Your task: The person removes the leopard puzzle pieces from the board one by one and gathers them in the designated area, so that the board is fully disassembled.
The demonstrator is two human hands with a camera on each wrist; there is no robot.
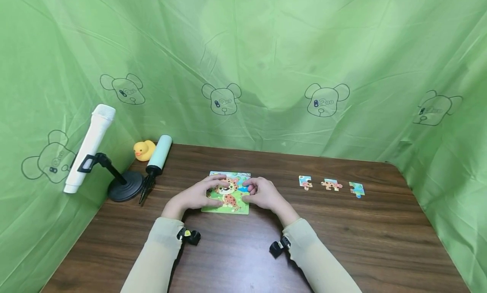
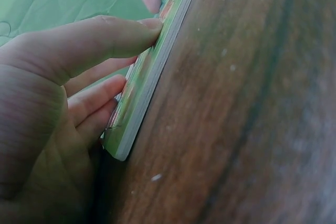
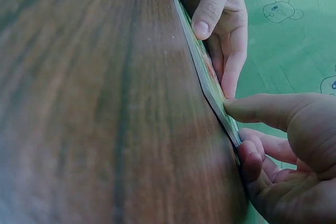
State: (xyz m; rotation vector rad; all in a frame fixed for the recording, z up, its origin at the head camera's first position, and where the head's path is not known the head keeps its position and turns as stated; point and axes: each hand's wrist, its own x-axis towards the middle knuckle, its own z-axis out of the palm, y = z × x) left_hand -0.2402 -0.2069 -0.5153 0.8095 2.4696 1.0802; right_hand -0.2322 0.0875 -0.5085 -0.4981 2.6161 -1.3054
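1. The puzzle (image 1: 229, 201) lies flat on the table (image 1: 232, 253).
2. The left hand (image 1: 195, 194) rests on it, thumb and fingers spread apart.
3. The right hand (image 1: 265, 195), fingers bent, touches its right edge; whether it pinches, I cannot tell.
4. Loose pieces (image 1: 332, 184) lie rightward.

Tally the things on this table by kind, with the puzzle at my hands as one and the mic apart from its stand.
Loose puzzle pieces: 3
Puzzle: 1
Yellow duck: 1
Mint-and-black cylinder: 1
Microphone: 1
Stand: 1
Total: 8
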